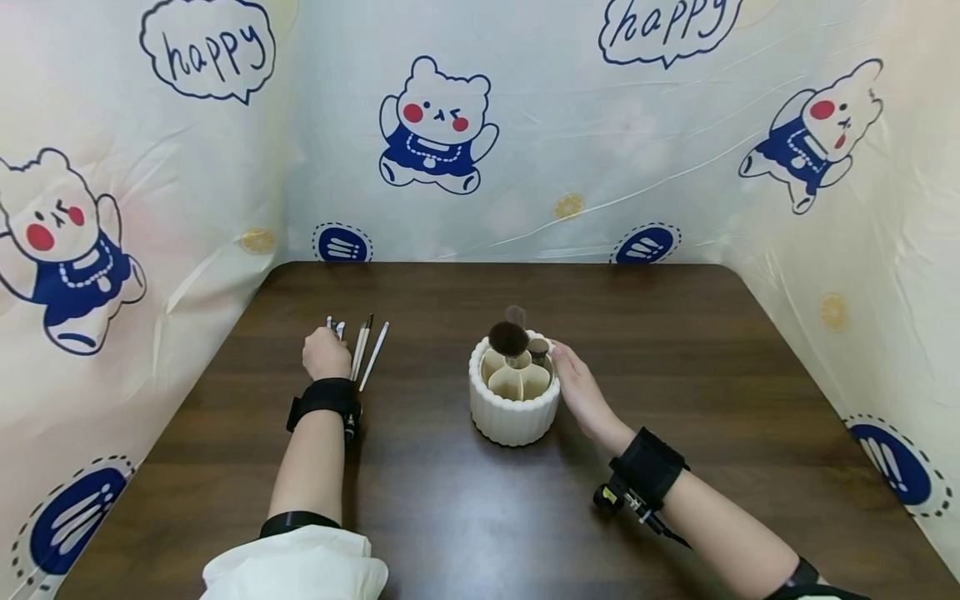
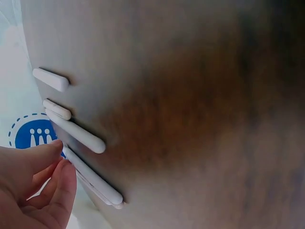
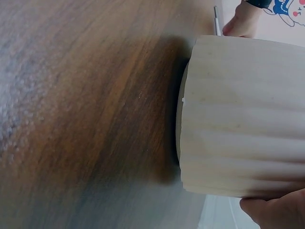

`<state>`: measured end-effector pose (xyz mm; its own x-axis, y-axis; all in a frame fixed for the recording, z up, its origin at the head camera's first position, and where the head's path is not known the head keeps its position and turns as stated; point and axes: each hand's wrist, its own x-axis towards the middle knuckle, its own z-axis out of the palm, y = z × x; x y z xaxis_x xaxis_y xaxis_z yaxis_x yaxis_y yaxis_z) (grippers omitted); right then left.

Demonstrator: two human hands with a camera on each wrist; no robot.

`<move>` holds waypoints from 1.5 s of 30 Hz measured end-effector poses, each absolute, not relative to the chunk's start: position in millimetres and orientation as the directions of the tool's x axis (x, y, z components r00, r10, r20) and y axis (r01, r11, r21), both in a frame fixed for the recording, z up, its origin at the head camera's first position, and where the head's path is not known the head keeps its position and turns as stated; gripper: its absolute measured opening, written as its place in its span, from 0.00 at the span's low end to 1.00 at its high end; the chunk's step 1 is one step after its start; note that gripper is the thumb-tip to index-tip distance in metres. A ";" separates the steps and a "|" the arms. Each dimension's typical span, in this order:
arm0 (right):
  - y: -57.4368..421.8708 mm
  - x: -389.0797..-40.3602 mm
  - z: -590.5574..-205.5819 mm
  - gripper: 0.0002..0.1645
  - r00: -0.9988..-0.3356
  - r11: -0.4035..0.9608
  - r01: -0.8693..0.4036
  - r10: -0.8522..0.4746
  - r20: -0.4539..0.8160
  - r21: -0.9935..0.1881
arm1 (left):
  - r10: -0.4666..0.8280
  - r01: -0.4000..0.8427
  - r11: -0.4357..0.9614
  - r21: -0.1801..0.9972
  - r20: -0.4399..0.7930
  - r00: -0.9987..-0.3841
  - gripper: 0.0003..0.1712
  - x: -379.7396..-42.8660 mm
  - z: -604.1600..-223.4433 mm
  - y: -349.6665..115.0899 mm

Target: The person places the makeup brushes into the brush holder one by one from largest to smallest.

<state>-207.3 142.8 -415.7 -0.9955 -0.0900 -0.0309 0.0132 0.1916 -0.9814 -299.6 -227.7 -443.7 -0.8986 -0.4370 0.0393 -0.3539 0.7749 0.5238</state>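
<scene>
At the left of the table, my left hand point(image 1: 327, 353) is over several slim makeup brushes. In the left wrist view, the thumb and fingertips of this hand point(image 2: 45, 183) pinch the far end of a white brush handle point(image 2: 95, 177), with another handle close beneath it. Beside it lie more brushes point(image 1: 361, 348), one with a dark tip. My right hand point(image 1: 581, 390) rests with extended fingers against the right side of a cream ribbed brush holder point(image 1: 513, 422). Upright in the holder's compartments stand a large dark fluffy brush point(image 1: 508, 339) and a smaller brush point(image 1: 537, 350).
The dark wooden table point(image 1: 435, 500) reaches back to a pale patterned curtain point(image 1: 540, 150), which also hangs along both sides. Black straps with small cameras sit on both wrists, the right strap point(image 1: 649, 468) close to the table.
</scene>
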 end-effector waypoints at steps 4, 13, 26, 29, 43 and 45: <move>143.2 -208.5 -416.2 0.29 -0.996 0.185 0.016 -0.084 -0.032 -0.983 | -0.436 -0.355 0.776 0.521 0.036 -0.899 0.12 -299.3 -443.2 -227.0; 143.0 -207.1 -415.4 0.29 -0.995 0.180 0.009 -0.091 -0.026 -0.984 | -0.441 -0.358 0.775 0.521 0.040 -0.897 0.12 -296.2 -442.7 -223.0; 142.6 -206.2 -414.6 0.30 -0.994 0.177 0.023 -0.100 -0.041 -0.984 | -0.404 -0.326 0.804 0.497 0.056 -0.913 0.13 -295.0 -440.2 -218.6; 142.5 -205.8 -414.7 0.30 -0.994 0.183 0.026 -0.100 -0.045 -0.983 | -0.379 -0.268 0.802 0.533 0.108 -0.919 0.13 -295.2 -434.5 -212.7; 141.3 -203.3 -411.0 0.30 -0.994 0.189 0.017 -0.106 -0.038 -0.982 | -0.243 0.116 0.638 0.761 0.342 -0.908 0.14 -285.1 -340.3 -147.7; 141.1 -203.5 -411.7 0.29 -0.993 0.185 0.018 -0.108 -0.038 -0.983 | -0.220 0.167 0.605 0.778 0.365 -0.905 0.14 -278.0 -327.7 -135.1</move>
